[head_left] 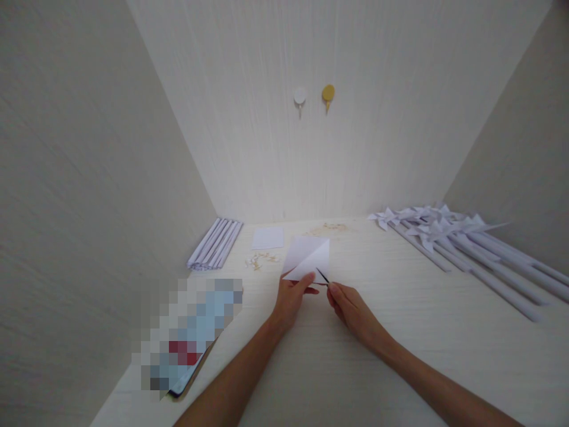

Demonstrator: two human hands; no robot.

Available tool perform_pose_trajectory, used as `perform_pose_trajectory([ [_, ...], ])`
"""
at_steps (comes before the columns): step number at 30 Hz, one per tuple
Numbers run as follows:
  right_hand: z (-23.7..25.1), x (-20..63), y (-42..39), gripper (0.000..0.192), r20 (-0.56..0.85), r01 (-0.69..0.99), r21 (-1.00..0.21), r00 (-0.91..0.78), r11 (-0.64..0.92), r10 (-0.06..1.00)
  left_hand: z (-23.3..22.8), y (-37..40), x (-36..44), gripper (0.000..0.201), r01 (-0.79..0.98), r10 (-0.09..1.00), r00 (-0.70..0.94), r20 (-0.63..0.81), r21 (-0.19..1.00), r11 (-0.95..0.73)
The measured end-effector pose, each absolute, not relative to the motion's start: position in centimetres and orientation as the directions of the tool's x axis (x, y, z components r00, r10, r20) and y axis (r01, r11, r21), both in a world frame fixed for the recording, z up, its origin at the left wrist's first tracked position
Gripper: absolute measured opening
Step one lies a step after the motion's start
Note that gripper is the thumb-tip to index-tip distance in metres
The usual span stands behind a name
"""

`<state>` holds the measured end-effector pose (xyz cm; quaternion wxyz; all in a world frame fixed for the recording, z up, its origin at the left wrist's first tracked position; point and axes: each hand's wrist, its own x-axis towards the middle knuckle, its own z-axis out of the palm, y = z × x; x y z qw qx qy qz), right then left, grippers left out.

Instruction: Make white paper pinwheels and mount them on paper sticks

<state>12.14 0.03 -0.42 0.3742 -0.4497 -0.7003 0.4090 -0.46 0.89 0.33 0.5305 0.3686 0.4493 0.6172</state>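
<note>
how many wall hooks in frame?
2. White hook on the back wall, left of the gold hook, which sits beside it at about the same height. Both are above the table; none seem hidden.

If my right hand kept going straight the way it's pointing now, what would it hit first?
Probably the folded paper square. The right hand points up and left with a thin dark tool whose tip already meets the square's near edge, which the left hand holds. Depth is hard to judge.
</note>
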Motion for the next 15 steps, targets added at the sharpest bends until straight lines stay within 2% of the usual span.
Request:
perform_pose_trajectory([
  [15,-0.19,12.09,-0.08,0.039,0.167,0.335,-0.904,-0.296,0.266,0.94,0.52,0.71,-0.24,0.018,-0.287,0.99,-0.136,-0.035,0.958,-0.006],
])
